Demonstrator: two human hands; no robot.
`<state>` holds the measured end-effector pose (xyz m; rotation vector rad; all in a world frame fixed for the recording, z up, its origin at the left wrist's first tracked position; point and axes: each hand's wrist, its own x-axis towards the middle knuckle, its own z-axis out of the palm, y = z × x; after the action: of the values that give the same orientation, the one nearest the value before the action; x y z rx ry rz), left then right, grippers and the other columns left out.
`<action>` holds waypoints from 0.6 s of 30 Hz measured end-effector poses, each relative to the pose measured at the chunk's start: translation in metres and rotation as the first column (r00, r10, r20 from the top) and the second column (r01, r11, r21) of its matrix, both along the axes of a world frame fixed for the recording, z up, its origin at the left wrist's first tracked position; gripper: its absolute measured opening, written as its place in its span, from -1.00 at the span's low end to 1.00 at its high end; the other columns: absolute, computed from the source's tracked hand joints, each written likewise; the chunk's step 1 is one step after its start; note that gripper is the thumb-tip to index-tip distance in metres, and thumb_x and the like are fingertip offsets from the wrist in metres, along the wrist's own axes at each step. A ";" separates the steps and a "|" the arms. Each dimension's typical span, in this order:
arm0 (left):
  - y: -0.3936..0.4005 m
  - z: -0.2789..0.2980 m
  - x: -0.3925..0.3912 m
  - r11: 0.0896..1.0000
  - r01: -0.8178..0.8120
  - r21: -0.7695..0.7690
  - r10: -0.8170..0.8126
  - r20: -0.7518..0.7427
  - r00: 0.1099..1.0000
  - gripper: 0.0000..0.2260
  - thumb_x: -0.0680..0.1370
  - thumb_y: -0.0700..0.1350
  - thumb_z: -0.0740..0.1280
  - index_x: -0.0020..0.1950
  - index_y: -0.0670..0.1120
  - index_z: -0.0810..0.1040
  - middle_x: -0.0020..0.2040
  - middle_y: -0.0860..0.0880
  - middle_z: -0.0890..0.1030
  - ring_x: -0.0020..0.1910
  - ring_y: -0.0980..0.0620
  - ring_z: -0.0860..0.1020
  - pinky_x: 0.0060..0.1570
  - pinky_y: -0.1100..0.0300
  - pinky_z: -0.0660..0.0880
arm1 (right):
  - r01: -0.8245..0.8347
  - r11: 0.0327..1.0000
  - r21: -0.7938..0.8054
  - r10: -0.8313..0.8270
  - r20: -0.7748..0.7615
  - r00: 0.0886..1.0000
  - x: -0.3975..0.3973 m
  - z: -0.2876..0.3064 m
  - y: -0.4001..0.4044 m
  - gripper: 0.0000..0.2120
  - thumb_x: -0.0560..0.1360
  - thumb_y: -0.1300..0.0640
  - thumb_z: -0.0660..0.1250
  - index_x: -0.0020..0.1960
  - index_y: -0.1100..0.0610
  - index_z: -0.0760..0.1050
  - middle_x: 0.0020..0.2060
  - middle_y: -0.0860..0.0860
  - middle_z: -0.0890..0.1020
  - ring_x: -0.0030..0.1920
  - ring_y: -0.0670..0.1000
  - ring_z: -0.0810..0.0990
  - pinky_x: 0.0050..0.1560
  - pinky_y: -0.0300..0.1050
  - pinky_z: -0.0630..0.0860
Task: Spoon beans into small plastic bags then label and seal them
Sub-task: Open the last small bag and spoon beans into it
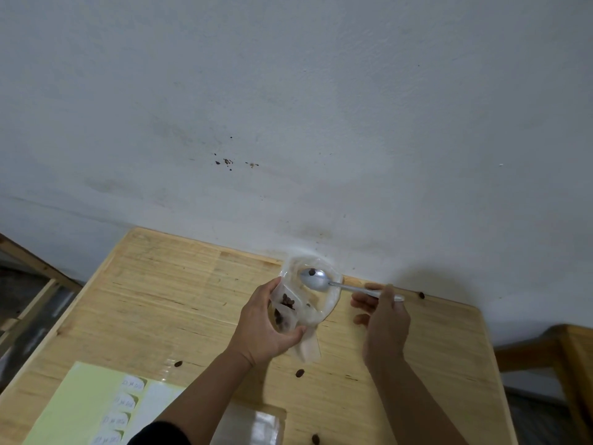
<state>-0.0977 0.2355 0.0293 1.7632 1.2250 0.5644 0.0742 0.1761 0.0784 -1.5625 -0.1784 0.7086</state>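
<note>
While the small plastic bag [301, 303] was gripped above the tabletop [160, 284] by the left hand [266, 329], a spoon [316, 279] bearing one bean [312, 271] was held at its mouth by the right hand [383, 319]. Filling was judged underway; tipping the bean inside was called for next.

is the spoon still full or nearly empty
Nearly empty: the spoon shows a bare bowl with one bean left, poised in the bag mouth.
</note>
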 end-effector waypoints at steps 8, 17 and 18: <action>-0.002 0.003 0.000 1.000 -0.015 -0.013 0.015 -0.003 1.000 -0.01 0.14 0.35 0.42 0.46 -0.03 0.22 0.32 0.06 0.40 0.28 0.11 0.40 0.28 0.19 0.42 | -0.300 0.952 0.056 0.248 0.433 0.867 -0.005 0.015 -0.012 -0.68 0.62 0.14 0.07 -0.10 0.17 0.57 -0.36 0.10 0.57 -0.41 -0.07 0.50 -0.53 -0.20 0.42; -0.010 0.007 -0.005 0.999 -0.050 -0.013 0.051 0.048 0.998 -0.03 0.16 0.32 0.44 0.47 0.00 0.21 0.35 0.09 0.38 0.32 0.11 0.38 0.30 0.12 0.42 | -0.236 0.964 0.119 0.200 0.258 0.945 -0.002 0.018 -0.029 -0.76 0.59 0.25 0.15 -0.06 0.16 0.60 -0.29 0.08 0.60 -0.32 -0.08 0.55 -0.50 -0.26 0.43; -0.011 0.008 -0.005 0.999 -0.053 -0.006 0.053 0.053 0.997 -0.04 0.17 0.33 0.44 0.47 0.00 0.22 0.35 0.09 0.38 0.33 0.11 0.38 0.30 0.12 0.41 | -0.188 0.976 0.112 0.163 0.199 0.966 0.000 0.015 -0.032 -0.79 0.57 0.24 0.18 -0.06 0.16 0.60 -0.28 0.09 0.62 -0.31 -0.07 0.56 -0.49 -0.26 0.44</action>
<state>-0.1025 0.2250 0.0370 1.7052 1.2383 0.6346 0.0737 0.1437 0.0937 -1.4993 -0.5010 0.6717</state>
